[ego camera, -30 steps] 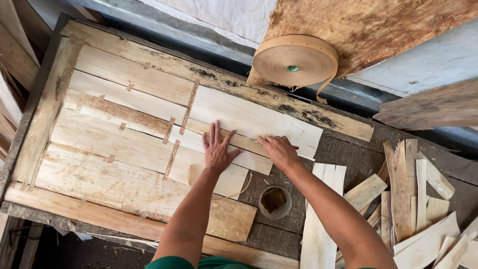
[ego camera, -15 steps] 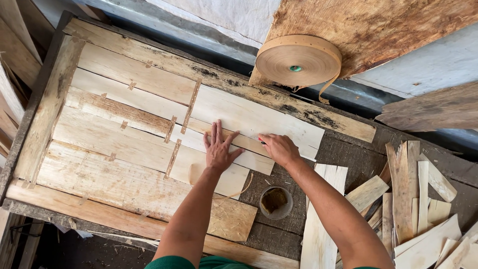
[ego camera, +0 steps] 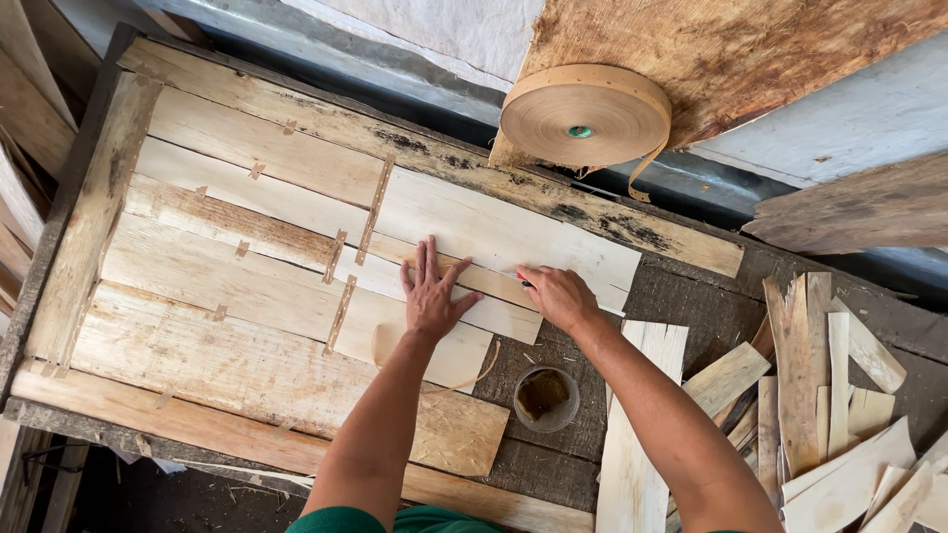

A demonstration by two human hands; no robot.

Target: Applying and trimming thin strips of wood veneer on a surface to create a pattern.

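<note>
My left hand [ego camera: 432, 293] lies flat with its fingers spread on pale veneer strips [ego camera: 494, 237] joined by brown tape pieces on a wooden board [ego camera: 247, 296]. Just to its right, my right hand [ego camera: 560, 296] rests on the end of the same strips. Its fingers are curled around a small red-tipped tool [ego camera: 520, 278], most of which is hidden in the hand. A loose curl of brown tape [ego camera: 481, 376] lies by my left wrist.
A large roll of brown tape [ego camera: 586, 116] stands at the back against a rough wall. A small cup of brownish liquid [ego camera: 545, 398] sits between my forearms. Loose veneer offcuts [ego camera: 839, 395] are piled at the right, with long strips [ego camera: 632, 464] under my right arm.
Both hands stay on the strips almost where they were. The right hand's fingers have curled in, and the red tip now shows at them.
</note>
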